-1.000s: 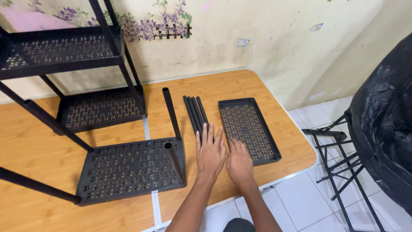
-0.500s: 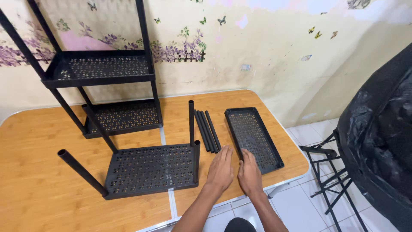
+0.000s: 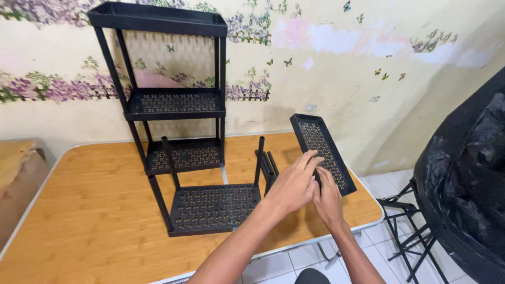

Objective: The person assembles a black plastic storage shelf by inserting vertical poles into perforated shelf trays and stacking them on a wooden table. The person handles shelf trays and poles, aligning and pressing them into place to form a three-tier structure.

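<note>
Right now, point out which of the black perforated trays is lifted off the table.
The loose tray on the right, tilted up in both hands. The tray with posts lies flat on the table, and the others are fixed in the rack.

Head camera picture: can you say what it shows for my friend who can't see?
Two bare hands, left hand and right hand, lift a flat black perforated plastic shelf tray above a wooden table. Beside them stand a black tray with upright poles and a tall black three-tier rack.

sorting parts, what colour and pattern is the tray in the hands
Black perforated shelf tray, clearest in the head view.
</note>
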